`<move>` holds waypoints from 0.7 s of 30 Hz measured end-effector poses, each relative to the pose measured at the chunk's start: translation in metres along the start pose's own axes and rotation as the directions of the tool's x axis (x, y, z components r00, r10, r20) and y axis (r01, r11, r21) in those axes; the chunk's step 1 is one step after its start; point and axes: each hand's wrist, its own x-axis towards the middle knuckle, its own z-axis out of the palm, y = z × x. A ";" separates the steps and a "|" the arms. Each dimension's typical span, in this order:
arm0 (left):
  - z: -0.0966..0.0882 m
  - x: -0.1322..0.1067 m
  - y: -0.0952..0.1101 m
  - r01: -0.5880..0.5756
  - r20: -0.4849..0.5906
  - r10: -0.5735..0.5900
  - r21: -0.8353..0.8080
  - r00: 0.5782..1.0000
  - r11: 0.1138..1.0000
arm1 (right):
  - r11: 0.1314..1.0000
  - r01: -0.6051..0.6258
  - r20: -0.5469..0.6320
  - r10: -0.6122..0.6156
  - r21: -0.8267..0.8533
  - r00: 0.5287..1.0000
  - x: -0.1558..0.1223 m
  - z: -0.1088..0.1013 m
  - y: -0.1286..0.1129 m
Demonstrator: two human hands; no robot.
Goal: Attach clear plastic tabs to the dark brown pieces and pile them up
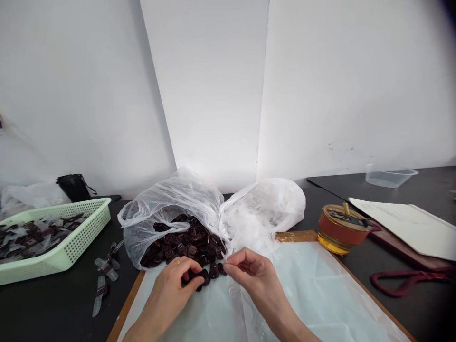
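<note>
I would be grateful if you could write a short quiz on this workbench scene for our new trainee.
1. Which hand rests on the dark brown square pieces spilling from the clear plastic bag, left or right?
2. True or false: the round orange tin with a gold rim stands to the left of the pale green perforated plastic basket.
3. What piece of jewellery shows on the hand in question 1?

Key: 1. the left hand; 2. false; 3. a gold ring.
</note>
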 end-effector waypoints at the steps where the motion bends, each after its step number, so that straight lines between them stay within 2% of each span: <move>1: 0.002 -0.001 0.000 -0.023 0.006 0.022 0.039 1.000 0.999 | 1.000 -0.002 0.008 0.002 -0.001 1.000 0.000 0.001 0.000; 4: 0.008 -0.004 0.000 -0.068 0.023 0.066 0.101 0.998 0.993 | 0.999 0.015 0.022 -0.014 -0.046 1.000 -0.002 0.003 -0.001; 7: 0.008 -0.002 -0.002 -0.069 0.047 0.065 0.081 0.997 0.994 | 0.995 0.020 0.040 -0.017 -0.099 0.999 -0.005 0.005 -0.002; 11: 0.005 0.002 -0.008 0.063 0.059 -0.061 -0.035 0.996 0.997 | 0.991 0.006 0.046 0.000 -0.135 0.999 -0.006 0.007 0.000; 13: 0.004 0.004 -0.009 0.124 0.075 -0.112 -0.190 0.991 0.974 | 0.988 0.001 0.056 0.008 -0.156 0.998 -0.005 0.007 0.001; 15: 0.002 0.004 -0.008 0.178 0.117 -0.139 -0.460 0.983 0.870 | 0.985 -0.005 0.072 0.018 -0.172 0.997 -0.005 0.007 0.002; 17: 0.000 0.003 -0.003 0.240 0.183 -0.156 -0.704 0.971 0.669 | 0.984 -0.009 0.077 0.023 -0.179 0.997 -0.005 0.008 0.001; 19: -0.001 0.001 0.003 0.300 0.251 -0.165 -0.819 0.954 0.489 | 0.983 -0.006 0.083 0.022 -0.185 0.996 -0.006 0.008 0.000; 21: -0.001 -0.001 0.009 0.337 0.296 -0.162 -0.859 0.941 0.386 | 0.981 0.000 0.084 0.017 -0.196 0.996 -0.008 0.009 -0.003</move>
